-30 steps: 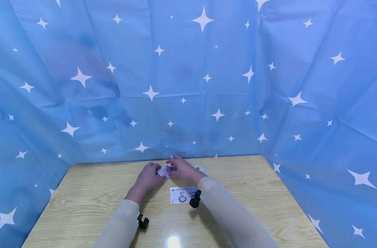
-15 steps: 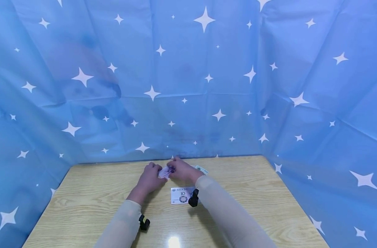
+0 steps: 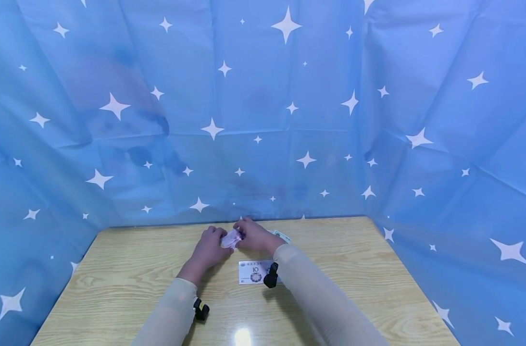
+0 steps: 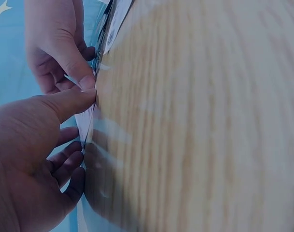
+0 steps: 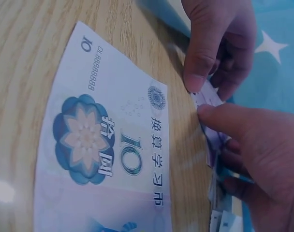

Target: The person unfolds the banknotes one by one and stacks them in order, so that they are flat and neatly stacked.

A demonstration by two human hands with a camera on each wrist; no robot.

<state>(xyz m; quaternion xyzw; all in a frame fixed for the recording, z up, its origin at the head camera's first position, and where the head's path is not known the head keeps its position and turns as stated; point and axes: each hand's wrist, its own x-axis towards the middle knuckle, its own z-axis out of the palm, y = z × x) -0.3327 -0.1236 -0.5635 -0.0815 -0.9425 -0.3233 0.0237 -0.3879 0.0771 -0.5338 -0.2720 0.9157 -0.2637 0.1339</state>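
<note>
In the head view, the left hand (image 3: 209, 247) and the right hand (image 3: 255, 236) met near the far edge of the table (image 3: 124, 283), and the purple note (image 3: 231, 238) was held between their fingers. The fingers of both hands were bent towards it. Nearer to the person than the right fingers, the note marked 10 (image 3: 252, 272) lay flat, its right end partly behind a black device (image 3: 271, 275) at the right wrist. To the right of the right fingers, a greenish note (image 3: 282, 236) showed beyond the wrist. Behind all the fingers hung a blue curtain (image 3: 254, 96) with white stars.

In the left wrist view, the left thumb and fingers pinched the thin purple note, with the right thumb just beside the left thumb tip. What the other right fingers touched, I could not tell. A pale paper (image 4: 119, 24) was seen past the right fingers, at the upper edge.

In the right wrist view, both thumbs pressed on the purple note, pinching it against the fingers behind. Whether it was one sheet or several, I could not tell. Small papers (image 5: 217, 220) showed just beside the right fingers.
</note>
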